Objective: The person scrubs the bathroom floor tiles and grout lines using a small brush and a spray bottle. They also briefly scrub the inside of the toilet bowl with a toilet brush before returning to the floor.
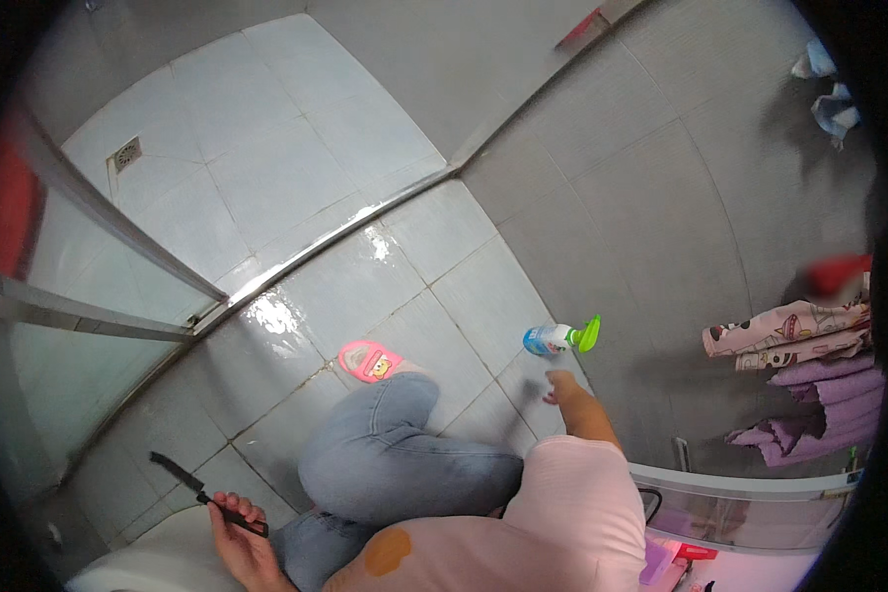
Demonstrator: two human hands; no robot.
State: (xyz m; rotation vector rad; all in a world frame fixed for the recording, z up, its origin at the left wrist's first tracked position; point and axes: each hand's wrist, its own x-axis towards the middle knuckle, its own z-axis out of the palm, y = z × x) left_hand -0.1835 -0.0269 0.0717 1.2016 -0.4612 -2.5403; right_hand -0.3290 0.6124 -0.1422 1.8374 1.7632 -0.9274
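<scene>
A black knife (202, 495) with a slim dark blade lies across my left hand (242, 543). My fingers are closed round its handle, and the blade points away to the upper left. On the right, my right hand (560, 386) reaches down over the floor with its fingers apart, just short of a spray bottle (551, 339). The bottle is white and blue with a bright green trigger head (587, 333), beside the grey wall. A small gap shows between hand and bottle. Some of my right fingers are hidden.
A pink slipper (373, 362) is on my foot on the wet tiled floor (306, 296). A metal sill (345, 219) bounds the shower area with its drain (126, 153). Glass door panels (99, 257) stand left. Towels (819, 405) hang right, above a white-edged basin (750, 483).
</scene>
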